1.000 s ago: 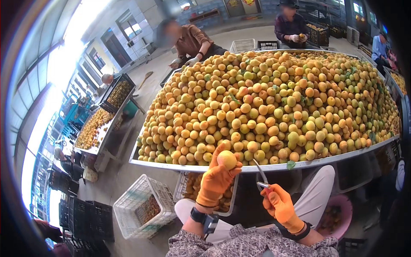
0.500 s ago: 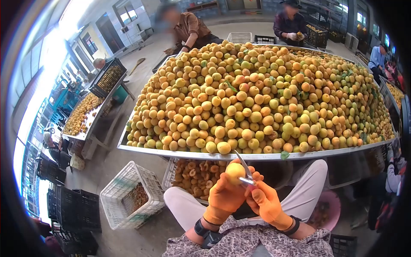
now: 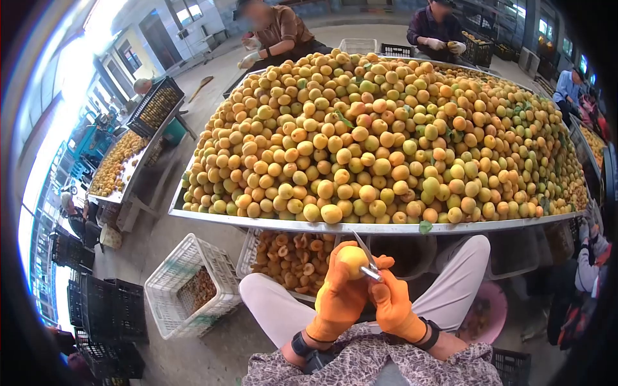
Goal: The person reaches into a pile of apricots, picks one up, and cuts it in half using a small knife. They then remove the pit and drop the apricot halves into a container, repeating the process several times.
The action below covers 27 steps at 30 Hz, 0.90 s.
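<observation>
One yellow fruit sat lower centre of the frame, between left hand and right hand.
Watching remotely, left to right, I saw a white crate lower left, then a second crate of split fruit below the tray, probably for easy reach; the left fingers cupped the yellow fruit, presumably steadying it; the right fingers gripped the knife, its blade touching or just beside the fruit, I couldn't tell which.

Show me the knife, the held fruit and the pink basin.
Knife (image 3: 365, 249), head view, middle of the blade.
Held fruit (image 3: 351, 260), head view, middle of its visible skin.
Pink basin (image 3: 501, 309), head view, right side of its rim.
</observation>
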Each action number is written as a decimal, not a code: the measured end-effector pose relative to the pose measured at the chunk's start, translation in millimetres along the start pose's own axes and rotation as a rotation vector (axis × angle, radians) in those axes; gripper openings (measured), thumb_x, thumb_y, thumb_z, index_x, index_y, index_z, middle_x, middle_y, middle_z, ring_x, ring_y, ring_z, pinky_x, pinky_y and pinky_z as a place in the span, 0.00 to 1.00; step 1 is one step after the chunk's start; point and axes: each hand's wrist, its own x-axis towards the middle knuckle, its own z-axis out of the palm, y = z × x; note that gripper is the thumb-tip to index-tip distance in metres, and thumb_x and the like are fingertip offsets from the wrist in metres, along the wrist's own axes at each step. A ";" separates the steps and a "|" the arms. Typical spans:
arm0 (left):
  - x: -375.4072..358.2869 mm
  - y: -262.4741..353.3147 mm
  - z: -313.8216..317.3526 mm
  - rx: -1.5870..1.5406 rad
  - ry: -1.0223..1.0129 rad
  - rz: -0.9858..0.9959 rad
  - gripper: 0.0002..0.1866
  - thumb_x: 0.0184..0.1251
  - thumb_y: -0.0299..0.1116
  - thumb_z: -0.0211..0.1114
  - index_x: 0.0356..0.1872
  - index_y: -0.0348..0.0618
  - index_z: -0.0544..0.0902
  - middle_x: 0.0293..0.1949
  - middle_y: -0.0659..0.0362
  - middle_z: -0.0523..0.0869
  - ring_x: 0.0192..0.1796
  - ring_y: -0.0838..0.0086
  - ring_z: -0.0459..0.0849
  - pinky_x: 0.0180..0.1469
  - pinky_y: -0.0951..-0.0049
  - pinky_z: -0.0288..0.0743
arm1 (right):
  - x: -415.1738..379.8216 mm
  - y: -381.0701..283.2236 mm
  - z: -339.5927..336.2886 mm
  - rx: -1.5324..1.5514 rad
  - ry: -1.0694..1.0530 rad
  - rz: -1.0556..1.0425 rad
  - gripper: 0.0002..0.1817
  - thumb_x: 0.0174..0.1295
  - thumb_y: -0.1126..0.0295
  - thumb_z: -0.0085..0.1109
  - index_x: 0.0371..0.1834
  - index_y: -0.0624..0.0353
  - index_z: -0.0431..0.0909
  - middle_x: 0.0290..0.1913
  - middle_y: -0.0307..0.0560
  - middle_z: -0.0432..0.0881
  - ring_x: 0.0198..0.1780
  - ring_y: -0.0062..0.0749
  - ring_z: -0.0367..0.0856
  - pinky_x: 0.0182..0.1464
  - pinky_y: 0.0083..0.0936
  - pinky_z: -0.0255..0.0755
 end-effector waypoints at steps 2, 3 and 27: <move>0.5 -3.3 -3.7 0.022 0.013 -0.012 0.30 0.74 0.54 0.53 0.68 0.50 0.59 0.59 0.44 0.78 0.66 0.50 0.73 0.65 0.54 0.69 | 5.0 -2.3 3.4 -0.030 0.046 -0.043 0.23 0.75 0.55 0.47 0.57 0.66 0.73 0.32 0.53 0.79 0.34 0.38 0.79 0.40 0.28 0.73; -0.2 -1.7 -0.7 0.024 0.013 -0.015 0.31 0.73 0.53 0.56 0.68 0.49 0.59 0.58 0.43 0.77 0.66 0.50 0.73 0.66 0.53 0.68 | 8.4 1.2 4.9 -0.050 0.070 -0.162 0.26 0.76 0.53 0.45 0.63 0.65 0.71 0.36 0.57 0.81 0.38 0.40 0.82 0.42 0.29 0.73; 35.6 9.9 -35.2 -0.250 -0.252 0.038 0.32 0.64 0.37 0.68 0.68 0.49 0.66 0.60 0.46 0.75 0.66 0.51 0.73 0.75 0.47 0.54 | -8.1 -49.8 -36.2 0.293 -0.069 0.198 0.26 0.71 0.44 0.50 0.32 0.59 0.71 0.18 0.29 0.63 0.20 0.11 0.57 0.22 0.15 0.50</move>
